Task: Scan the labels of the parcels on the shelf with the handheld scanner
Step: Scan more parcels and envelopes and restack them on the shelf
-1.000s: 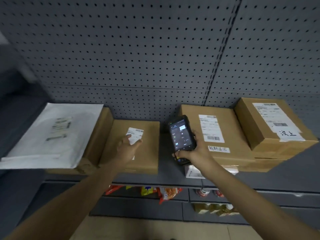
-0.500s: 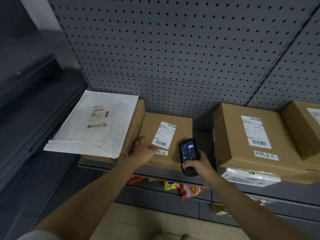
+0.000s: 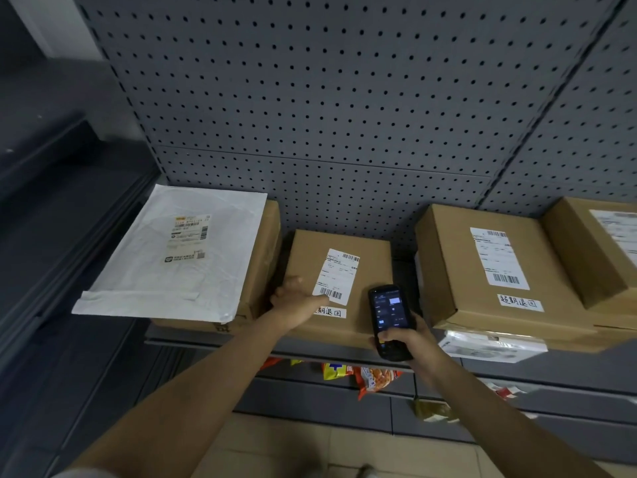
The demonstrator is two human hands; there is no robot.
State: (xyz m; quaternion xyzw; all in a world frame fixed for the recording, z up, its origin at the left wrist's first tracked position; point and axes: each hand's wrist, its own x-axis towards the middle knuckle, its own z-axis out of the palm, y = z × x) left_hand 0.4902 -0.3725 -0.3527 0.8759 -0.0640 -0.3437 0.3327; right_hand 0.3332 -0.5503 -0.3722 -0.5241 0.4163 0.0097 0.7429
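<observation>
Single head view looks down, close over the shelf

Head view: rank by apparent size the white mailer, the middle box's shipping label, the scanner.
1. White mailer, by far the largest.
2 and 3. Handheld scanner and the middle box's shipping label look alike; the scanner, held in the right hand, is nearer the camera, so not ranked.

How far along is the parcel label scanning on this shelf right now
Nothing visibly marks any parcel as scanned, so done work cannot be confirmed. In hand: the left hand rests on the middle box beside its label, while the right hand holds the scanner over that box's right edge. Possibly left: the white mailer, the large box and the far-right box.
</observation>
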